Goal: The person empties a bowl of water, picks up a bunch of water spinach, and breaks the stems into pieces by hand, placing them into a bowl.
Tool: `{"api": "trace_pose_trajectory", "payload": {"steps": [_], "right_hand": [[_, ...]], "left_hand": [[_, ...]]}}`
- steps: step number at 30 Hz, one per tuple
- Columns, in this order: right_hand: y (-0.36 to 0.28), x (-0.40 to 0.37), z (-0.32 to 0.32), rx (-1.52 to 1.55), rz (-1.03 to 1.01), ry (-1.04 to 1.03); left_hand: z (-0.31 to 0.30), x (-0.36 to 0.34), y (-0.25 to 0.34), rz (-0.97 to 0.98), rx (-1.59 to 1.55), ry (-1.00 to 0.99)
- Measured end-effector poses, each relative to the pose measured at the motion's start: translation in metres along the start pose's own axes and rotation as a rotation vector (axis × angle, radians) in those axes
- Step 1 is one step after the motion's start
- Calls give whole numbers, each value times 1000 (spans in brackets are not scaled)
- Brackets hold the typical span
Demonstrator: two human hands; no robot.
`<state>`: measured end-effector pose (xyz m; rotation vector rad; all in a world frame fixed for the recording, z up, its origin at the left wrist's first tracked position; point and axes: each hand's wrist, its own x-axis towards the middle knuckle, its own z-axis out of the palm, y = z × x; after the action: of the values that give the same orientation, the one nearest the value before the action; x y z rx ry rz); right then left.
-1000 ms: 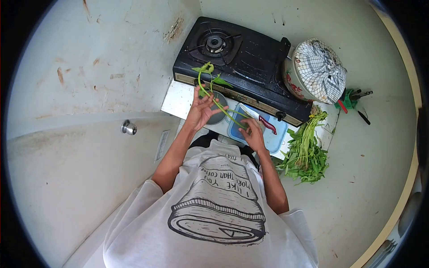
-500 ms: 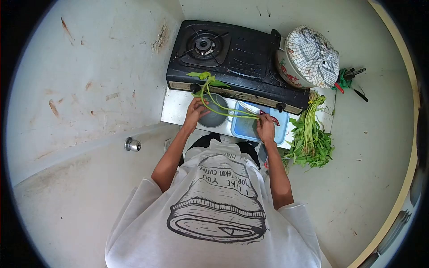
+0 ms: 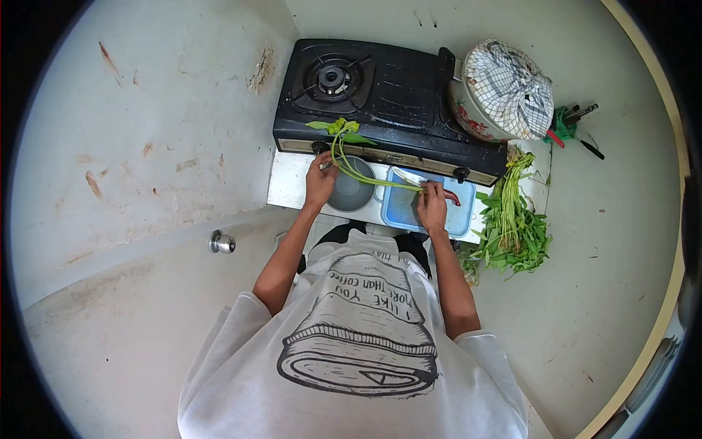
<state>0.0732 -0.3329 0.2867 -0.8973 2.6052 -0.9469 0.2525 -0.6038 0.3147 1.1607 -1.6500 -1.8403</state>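
Long green leafy vegetable stems (image 3: 369,179) stretch between my two hands, curving up to leaves (image 3: 342,128) at the front of the stove. My left hand (image 3: 320,183) is closed on the stems near their leafy end, beside a grey bowl (image 3: 349,196). My right hand (image 3: 432,207) pinches the cut-end side of the stems above a blue tray (image 3: 398,221). Just behind my right hand, a knife (image 3: 453,198) with a dark red handle lies across the tray, its pale blade partly hidden by the stems.
A black gas stove (image 3: 398,88) stands behind the bowl and tray. On its right side sits a pot (image 3: 468,113) covered with a checked cloth (image 3: 512,88). A large bunch of leafy greens (image 3: 515,234) lies at the right. A green basket (image 3: 561,128) holds utensils by the wall.
My left hand has shifted slightly up along the stems, and its fingers are more closed. My right hand stays over the tray. The view has shifted a little.
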Motion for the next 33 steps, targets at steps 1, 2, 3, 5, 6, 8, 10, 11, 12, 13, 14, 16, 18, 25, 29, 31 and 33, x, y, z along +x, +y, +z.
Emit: {"api": "trace_pose_trajectory", "payload": {"steps": [1,2,3,5,6,8,10,11,12,13,14,16,18,25,29,31,33], "right_hand": [[0,-1,-2,19,11,-7],[1,-3,-6,38,24,-13],[2,-4,-10,55,37,-18],[5,-10,-22,71,-22,62],[11,-15,-27,78,-51,104],[29,-24,-35,126,-2,123],[44,-34,-48,158,47,134],[53,-40,-55,165,73,137],[59,-47,-62,174,103,141],[66,-53,-70,173,103,168],[74,-59,-77,159,112,181],[89,-72,-91,130,132,210],[103,-81,-100,133,115,310],[124,-104,-144,259,371,379],[148,-106,-155,216,434,429],[163,-106,-156,210,450,442],[175,-106,-157,197,433,456]], "left_hand": [[0,-1,-2,52,79,43],[1,-3,-5,105,158,85],[3,-5,-7,159,235,124],[7,-10,-11,250,315,194],[12,-14,-10,297,354,226],[26,-25,-9,296,317,200],[46,-37,-3,215,222,136],[57,-42,-1,166,185,67],[70,-45,0,171,183,11],[85,-48,1,177,180,-51],[99,-49,2,182,176,-115],[127,-47,-3,174,164,-257],[158,-48,-1,209,180,-375],[258,-60,12,71,218,-808],[306,-57,-4,18,264,-993],[330,-54,-7,-1,332,-1060],[353,-51,-10,-30,380,-1098]]}}
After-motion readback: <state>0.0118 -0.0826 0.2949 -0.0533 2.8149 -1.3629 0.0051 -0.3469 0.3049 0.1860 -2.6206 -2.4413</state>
